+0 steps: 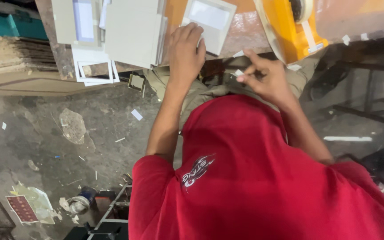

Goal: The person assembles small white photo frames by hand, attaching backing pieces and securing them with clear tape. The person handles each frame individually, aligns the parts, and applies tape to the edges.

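A small strip of white tape [239,73] is sitting pinched at the fingertips of the right hand [265,80], held just off the front edge of the counter [245,31]. That hand is closing on the strip with thumb and forefinger, the other fingers curling loosely. Up and to the left of it the white card frame [210,22] is lying flat on the counter, its long axis running away from the person and tilting slightly. The left hand [186,51] is pressing down on the frame's near left corner, fingers spread flat rather than gripping — so it is the nearer hand to the frame, with the tape near the frame's lower right edge.

Just right of the frame an orange tape dispenser [290,31] is standing, its top cut off by the picture's edge. Left of the left hand, grey card sheets [132,31] are stacking up. The person's red shirt [254,178] is hiding the lap, and the tape's exact length is hard to make out.
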